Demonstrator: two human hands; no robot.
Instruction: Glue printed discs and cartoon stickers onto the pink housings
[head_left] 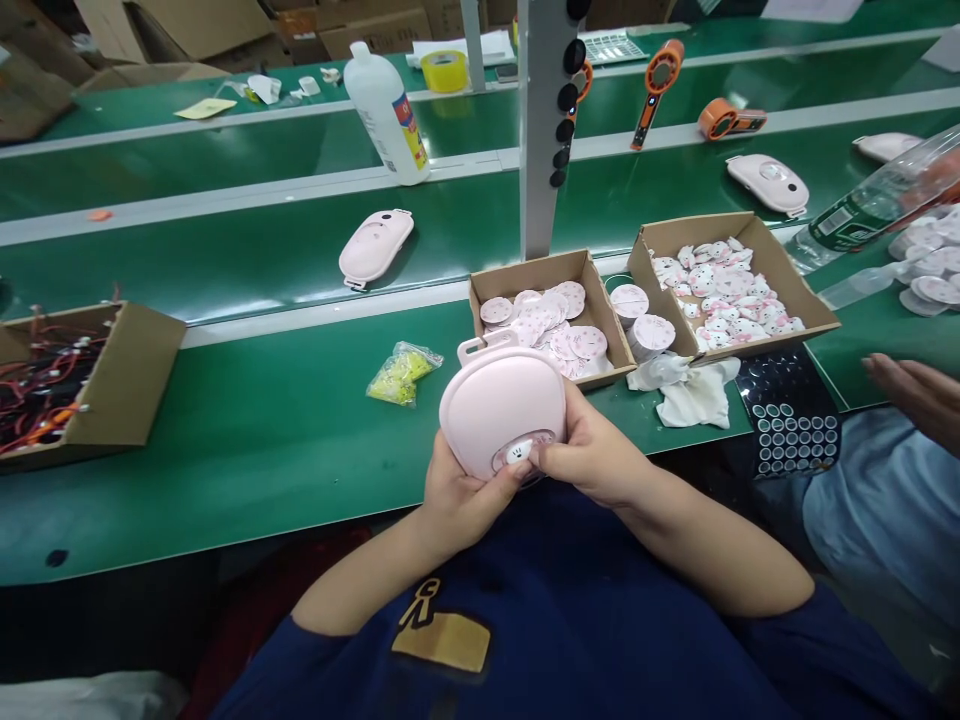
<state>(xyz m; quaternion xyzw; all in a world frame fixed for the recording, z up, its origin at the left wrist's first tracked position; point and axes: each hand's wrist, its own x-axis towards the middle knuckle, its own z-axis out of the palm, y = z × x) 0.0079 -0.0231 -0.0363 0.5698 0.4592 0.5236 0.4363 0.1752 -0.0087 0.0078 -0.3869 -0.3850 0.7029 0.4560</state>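
Note:
Close to my chest I hold a pale pink plastic case [499, 395] with a loop at its far end. Its near end carries a round recess with a small white cartoon face piece [519, 452]. My left hand [461, 490] grips the case's lower left side, thumb at the face piece. On the right side, my right hand [592, 445] wraps round the edge, its thumb pressing on the same piece. The fingers under the case are hidden. Just beyond stands a cardboard box of round printed discs [551, 320].
Right of the discs, another box [795, 290] holds white cartoon pieces. A bag of yellow bits [405, 373] lies left of centre. A wire-filled box [127, 370] is far left. A grey post [540, 130] rises ahead. At right shows another person's hand [915, 395].

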